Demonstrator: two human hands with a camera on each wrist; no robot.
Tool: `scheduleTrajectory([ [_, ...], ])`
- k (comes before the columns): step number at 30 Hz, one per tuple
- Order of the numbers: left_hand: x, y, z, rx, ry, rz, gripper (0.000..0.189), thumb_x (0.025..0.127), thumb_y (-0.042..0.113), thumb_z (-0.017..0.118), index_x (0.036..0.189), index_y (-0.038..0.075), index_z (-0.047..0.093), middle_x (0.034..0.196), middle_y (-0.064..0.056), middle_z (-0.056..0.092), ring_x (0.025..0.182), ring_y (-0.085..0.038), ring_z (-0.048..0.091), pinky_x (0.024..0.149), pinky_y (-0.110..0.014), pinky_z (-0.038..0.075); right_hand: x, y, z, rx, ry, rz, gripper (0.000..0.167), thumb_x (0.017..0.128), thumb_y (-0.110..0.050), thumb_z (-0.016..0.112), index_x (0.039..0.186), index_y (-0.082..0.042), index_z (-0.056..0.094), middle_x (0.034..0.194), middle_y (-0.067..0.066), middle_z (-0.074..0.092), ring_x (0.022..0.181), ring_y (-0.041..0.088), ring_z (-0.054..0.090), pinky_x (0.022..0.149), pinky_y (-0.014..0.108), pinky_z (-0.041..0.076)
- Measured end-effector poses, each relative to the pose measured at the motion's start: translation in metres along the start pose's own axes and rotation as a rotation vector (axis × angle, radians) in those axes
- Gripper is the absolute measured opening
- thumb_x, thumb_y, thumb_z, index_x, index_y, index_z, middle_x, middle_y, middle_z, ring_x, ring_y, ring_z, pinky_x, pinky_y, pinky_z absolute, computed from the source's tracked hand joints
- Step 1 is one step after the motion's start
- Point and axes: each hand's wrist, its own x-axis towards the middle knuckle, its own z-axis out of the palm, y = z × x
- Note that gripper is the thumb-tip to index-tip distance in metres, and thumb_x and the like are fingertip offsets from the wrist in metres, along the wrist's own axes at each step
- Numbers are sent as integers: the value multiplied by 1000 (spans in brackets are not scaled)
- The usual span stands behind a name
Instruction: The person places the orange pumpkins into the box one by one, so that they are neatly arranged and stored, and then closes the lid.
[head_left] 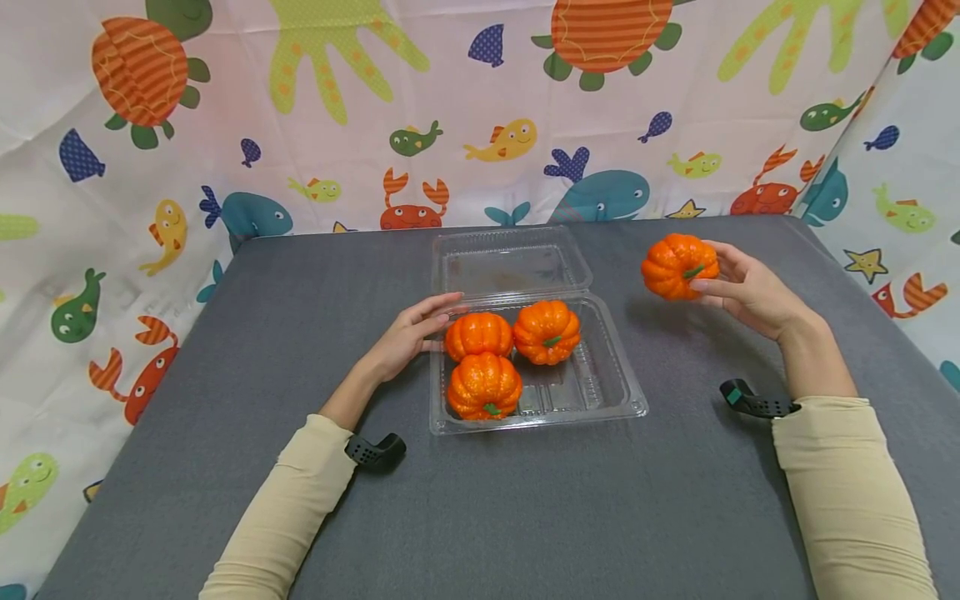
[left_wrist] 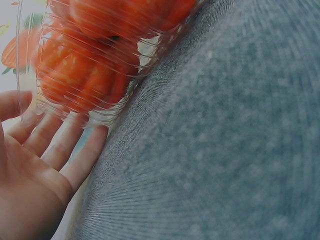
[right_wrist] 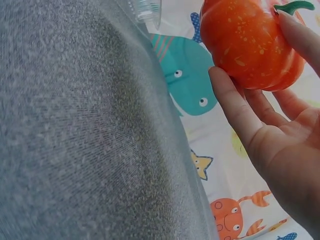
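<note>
My right hand (head_left: 757, 292) holds a small orange toy pumpkin (head_left: 677, 267) above the table, right of a clear plastic container (head_left: 618, 367). In the right wrist view, the thumb lies by the green stem of this pumpkin (right_wrist: 250, 45) and the fingers support it from beneath. Three more pumpkins sit in the container: one at the back left (head_left: 478, 335), one at the front left (head_left: 484, 387) and one beside them (head_left: 547, 333). At the container's left side, my left hand (head_left: 405, 337) touches the wall with extended fingers (left_wrist: 67, 145), thumb near the rim.
The hinged clear lid (head_left: 513, 262) lies open behind the container. A grey cloth (head_left: 525, 517) covers the table. Curtains (head_left: 465, 92) printed with sea animals hang behind and at both sides. Each forearm has a black wrist band (head_left: 375, 450) below the hand.
</note>
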Motion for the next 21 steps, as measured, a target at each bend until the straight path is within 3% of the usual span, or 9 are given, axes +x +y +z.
scheduleTrajectory([
  [13,0,-2,-1,-2,4,7,45,102,17,43,146,5,37,144,-14,43,126,-27,45,83,-34,50,-3,-8,7,11,-41,-51,51,95,2,52,140,-15,35,132,6,41,112,14,48,83,25,50],
  [21,0,-1,0,-10,1,7,46,102,16,43,146,4,36,144,-16,42,126,-28,45,83,-34,50,-3,-15,18,-72,-38,-45,50,95,1,53,139,-16,37,131,6,43,113,16,46,84,23,48],
])
